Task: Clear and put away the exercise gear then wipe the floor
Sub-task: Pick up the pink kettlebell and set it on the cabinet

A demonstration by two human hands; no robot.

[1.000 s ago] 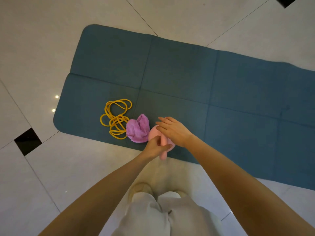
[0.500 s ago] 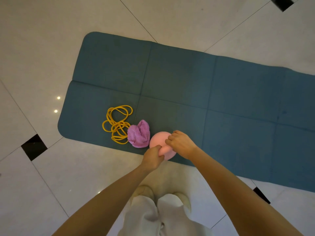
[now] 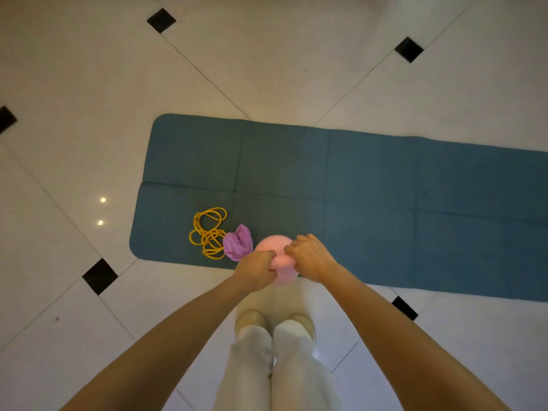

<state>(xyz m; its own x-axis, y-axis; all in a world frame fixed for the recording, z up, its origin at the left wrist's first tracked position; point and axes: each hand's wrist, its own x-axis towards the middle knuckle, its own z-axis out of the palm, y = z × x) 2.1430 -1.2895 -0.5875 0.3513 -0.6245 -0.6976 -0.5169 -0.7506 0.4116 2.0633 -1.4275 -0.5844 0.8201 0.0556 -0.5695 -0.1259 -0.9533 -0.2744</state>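
1. The left hand (image 3: 257, 272) has its fingers curled round the near-left side of a soft, round pink rubber object (image 3: 274, 247), perhaps a ball or small kettlebell; its exact form is hidden by the hands.
2. Going from the left: a coiled yellow elastic cord (image 3: 208, 232) lies on the near-left corner of the teal foam exercise mat (image 3: 370, 185), untouched.
3. Just beside it, and touching its loops, sits a crumpled purple cloth (image 3: 238, 242), also lying loose on the mat.
4. The pink object comes next, at the mat's near edge. Whether it rests on the mat or is lifted clear I cannot tell.
5. The right hand (image 3: 311, 258) grips the object's right side, fingers bent over its top.
6. Judged from this, the task is at its start: only the pink object is in hand. The cord, cloth and mat remain to be cleared, the mat lies fully unrolled, and the white tiled floor (image 3: 267, 69) is not yet wiped.
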